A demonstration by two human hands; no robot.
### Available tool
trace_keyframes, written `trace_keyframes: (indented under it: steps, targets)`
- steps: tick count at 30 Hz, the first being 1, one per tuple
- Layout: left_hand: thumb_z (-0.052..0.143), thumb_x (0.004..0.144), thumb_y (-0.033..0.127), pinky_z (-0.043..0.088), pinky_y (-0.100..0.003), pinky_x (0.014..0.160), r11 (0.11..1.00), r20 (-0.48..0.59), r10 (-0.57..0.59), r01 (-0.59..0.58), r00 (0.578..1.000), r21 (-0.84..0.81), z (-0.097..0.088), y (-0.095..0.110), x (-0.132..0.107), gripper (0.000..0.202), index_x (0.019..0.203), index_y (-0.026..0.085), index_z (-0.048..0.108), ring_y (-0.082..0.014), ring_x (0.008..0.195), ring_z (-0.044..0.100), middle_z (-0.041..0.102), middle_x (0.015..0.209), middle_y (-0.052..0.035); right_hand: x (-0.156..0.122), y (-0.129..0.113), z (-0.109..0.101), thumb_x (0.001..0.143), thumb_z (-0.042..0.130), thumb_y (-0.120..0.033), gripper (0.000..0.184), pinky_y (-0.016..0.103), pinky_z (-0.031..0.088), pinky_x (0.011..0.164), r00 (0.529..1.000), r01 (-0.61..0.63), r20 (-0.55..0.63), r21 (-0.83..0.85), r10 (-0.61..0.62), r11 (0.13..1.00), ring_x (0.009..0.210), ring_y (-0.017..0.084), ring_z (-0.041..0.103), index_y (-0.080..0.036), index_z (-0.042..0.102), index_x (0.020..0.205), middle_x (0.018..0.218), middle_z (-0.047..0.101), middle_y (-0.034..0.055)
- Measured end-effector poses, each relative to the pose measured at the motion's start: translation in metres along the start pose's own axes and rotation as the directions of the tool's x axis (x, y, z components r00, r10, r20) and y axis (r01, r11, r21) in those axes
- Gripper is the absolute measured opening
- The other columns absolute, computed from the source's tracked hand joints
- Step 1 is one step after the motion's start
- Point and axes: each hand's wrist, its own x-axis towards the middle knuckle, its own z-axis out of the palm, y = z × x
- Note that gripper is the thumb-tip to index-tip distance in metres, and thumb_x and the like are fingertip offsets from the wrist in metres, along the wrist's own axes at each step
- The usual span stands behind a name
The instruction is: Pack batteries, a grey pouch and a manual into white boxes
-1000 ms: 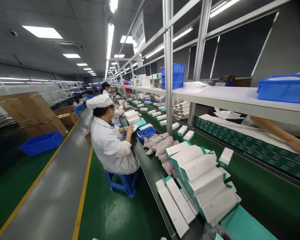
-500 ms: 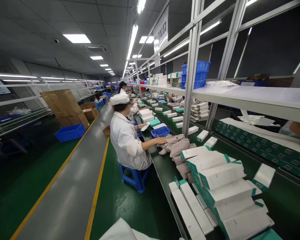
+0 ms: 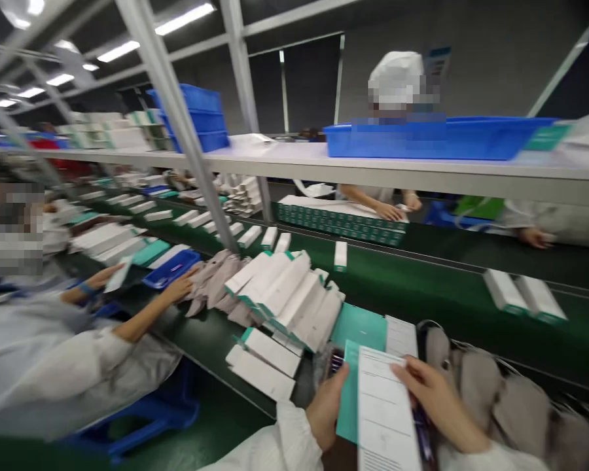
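Low at the right of the head view, my left hand (image 3: 328, 407) is closed on the left edge of a teal folded card (image 3: 348, 399). A white printed sheet (image 3: 385, 405) with ruled lines lies against the card. My right hand (image 3: 439, 400) pinches the sheet's upper right edge between thumb and fingers. Beneath both hands is something dark and purplish, mostly hidden. Another teal sheet (image 3: 360, 325) and a white printed paper (image 3: 401, 337) lie just beyond. Grey-beige pouches (image 3: 476, 386) sit to the right of my right hand.
White boxes with teal ends (image 3: 294, 294) are heaped left of my hands. A co-worker's hand (image 3: 181, 286) rests by grey pouches (image 3: 220, 275) and a blue tray (image 3: 169, 268). Boxes stand on the green belt (image 3: 422, 281). Across it, a shelf (image 3: 294, 154) carries a blue bin (image 3: 461, 139).
The view has swung right and down from the aisle to the bench. Both my hands, the teal card and the printed sheet have come into view.
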Motion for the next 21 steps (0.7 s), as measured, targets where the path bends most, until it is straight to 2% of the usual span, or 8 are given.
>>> trace_keyframes:
  steps: [3, 6, 8, 12, 14, 16, 18, 21]
  targets:
    - [0.065, 0.072, 0.058, 0.047, -0.037, 0.082, 0.994, 0.094, -0.02, 0.009, 0.995, 0.11, 0.016, 0.005, -0.007, 0.058, 0.104, 0.009, 0.066, -0.0279, 0.089, 0.066, 0.07, 0.098, -0.0155, -0.007, -0.002, 0.021, 0.079, 0.052, -0.056, 0.039, 0.024, 0.038, 0.041, 0.998, -0.063, -0.01, 0.028, 0.063, 0.998, 0.043, 0.012, 0.047, -0.021, 0.045, 0.062, 0.048, 0.041, -0.0067]
    - [0.08, 0.06, 0.047, 0.048, -0.034, 0.076, 0.983, 0.142, 0.005, -0.031, 0.99, 0.181, 0.021, -0.003, -0.005, 0.058, 0.102, 0.01, 0.065, -0.0273, 0.086, 0.067, 0.071, 0.097, -0.0148, -0.013, -0.002, 0.034, 0.081, 0.047, -0.054, 0.035, 0.024, 0.039, 0.039, 0.995, -0.051, -0.091, -0.017, 0.049, 0.999, 0.043, 0.013, 0.048, -0.021, 0.048, 0.066, 0.051, 0.043, -0.0055]
    - [0.083, 0.056, 0.043, 0.049, -0.034, 0.074, 0.983, 0.126, -0.005, -0.019, 0.992, 0.185, 0.019, -0.008, -0.002, 0.058, 0.1, 0.01, 0.065, -0.0274, 0.086, 0.067, 0.072, 0.095, -0.0134, -0.015, 0.001, 0.031, 0.081, 0.046, -0.052, 0.033, 0.025, 0.043, 0.042, 0.991, -0.039, -0.13, -0.056, 0.032, 0.998, 0.047, 0.014, 0.051, -0.021, 0.053, 0.071, 0.054, 0.049, -0.0039]
    - [0.083, 0.057, 0.041, 0.049, -0.034, 0.072, 0.98, 0.079, -0.066, 0.05, 0.995, 0.194, 0.014, -0.008, 0.002, 0.054, 0.098, 0.012, 0.064, -0.0262, 0.083, 0.068, 0.073, 0.089, -0.0112, -0.007, 0.025, -0.009, 0.081, 0.043, -0.053, 0.041, 0.032, 0.051, 0.074, 0.939, -0.096, -0.341, -0.162, 0.036, 0.982, 0.078, 0.02, 0.061, -0.021, 0.058, 0.102, 0.089, 0.064, 0.0047]
    - [0.082, 0.06, 0.039, 0.05, -0.034, 0.074, 0.982, 0.057, -0.091, 0.08, 0.994, 0.173, 0.012, -0.005, 0.001, 0.048, 0.095, 0.013, 0.064, -0.0248, 0.081, 0.068, 0.073, 0.088, -0.0104, 0.004, 0.046, -0.041, 0.082, 0.037, -0.05, 0.051, 0.039, 0.046, 0.089, 0.865, -0.218, -0.496, -0.222, 0.083, 0.95, 0.099, 0.025, 0.058, -0.015, 0.05, 0.116, 0.112, 0.059, 0.0138]
    - [0.082, 0.061, 0.038, 0.05, -0.035, 0.076, 0.985, 0.046, -0.091, 0.083, 0.995, 0.153, 0.011, -0.004, -0.001, 0.045, 0.093, 0.013, 0.064, -0.0241, 0.08, 0.068, 0.073, 0.088, -0.01, 0.017, 0.067, -0.072, 0.079, 0.042, -0.044, 0.058, 0.047, 0.038, 0.097, 0.776, -0.386, -0.612, -0.271, 0.152, 0.882, 0.115, 0.033, 0.048, -0.007, 0.043, 0.123, 0.125, 0.049, 0.0246]
    - [0.082, 0.06, 0.038, 0.051, -0.034, 0.074, 0.986, 0.053, -0.079, 0.071, 0.995, 0.148, 0.01, -0.005, -0.002, 0.046, 0.094, 0.013, 0.063, -0.024, 0.079, 0.069, 0.073, 0.086, -0.0096, 0.032, 0.086, -0.094, 0.073, 0.053, -0.042, 0.062, 0.052, 0.037, 0.096, 0.737, -0.512, -0.639, -0.314, 0.221, 0.799, 0.118, 0.039, 0.046, -0.003, 0.045, 0.12, 0.123, 0.049, 0.0316]
    - [0.082, 0.06, 0.041, 0.05, -0.032, 0.068, 0.984, 0.072, -0.064, 0.051, 0.995, 0.169, 0.008, -0.009, -0.002, 0.048, 0.094, 0.012, 0.063, -0.0235, 0.074, 0.068, 0.073, 0.081, -0.0094, 0.052, 0.103, -0.111, 0.065, 0.066, -0.043, 0.058, 0.053, 0.043, 0.084, 0.735, -0.602, -0.615, -0.399, 0.286, 0.691, 0.104, 0.041, 0.056, -0.004, 0.054, 0.106, 0.11, 0.057, 0.0332]
